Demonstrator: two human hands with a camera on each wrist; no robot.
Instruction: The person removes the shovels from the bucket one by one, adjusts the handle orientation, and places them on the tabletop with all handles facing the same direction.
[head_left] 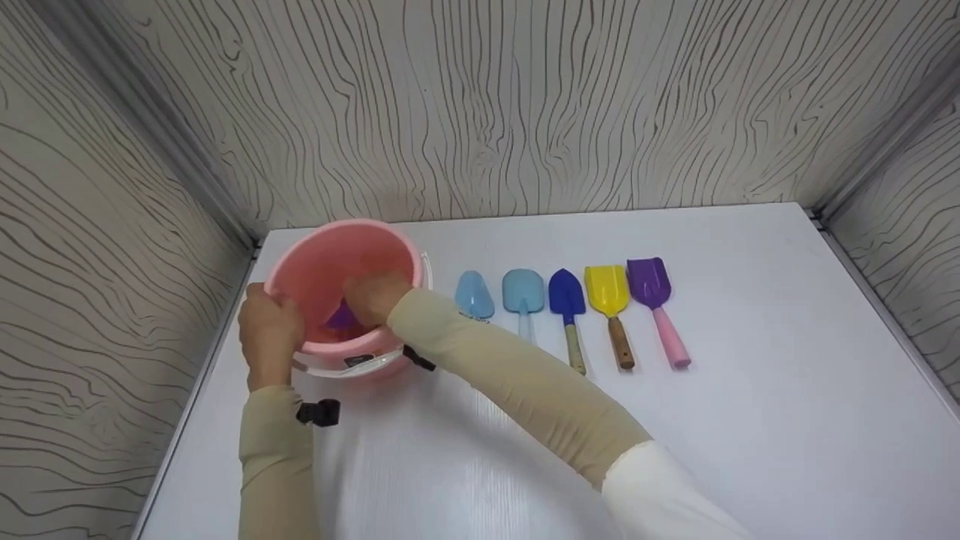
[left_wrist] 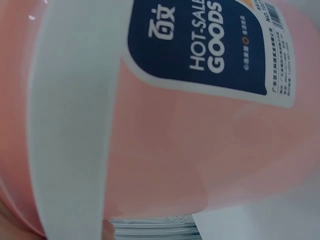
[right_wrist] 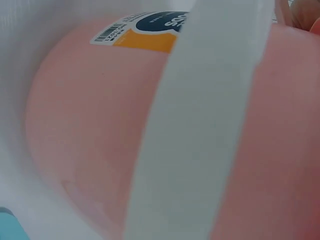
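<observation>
A pink bucket (head_left: pixel 337 251) stands tilted at the table's left, its mouth facing up and toward me. My left hand (head_left: pixel 271 330) grips its left rim. Over that rim, my right hand (head_left: pixel 373 298) reaches into the bucket from the right, fingers mostly hidden. Just beside those fingers shows a purple piece (head_left: pixel 343 319) inside; I cannot tell whether they hold it. The white bucket handle (head_left: pixel 375 365) hangs down in front. Both wrist views are filled by the bucket's side, with the handle band (left_wrist: pixel 72 120) and a dark blue label (left_wrist: pixel 200 45).
Right of the bucket lies a row: a light blue scoop (head_left: pixel 474 295), a light blue shovel (head_left: pixel 523 291), a dark blue trowel (head_left: pixel 567 292), a yellow shovel (head_left: pixel 606 289) with a brown handle, and a purple shovel (head_left: pixel 649 281) with a pink handle. Wood-patterned panels (head_left: pixel 525 112) enclose the white table (head_left: pixel 750 337).
</observation>
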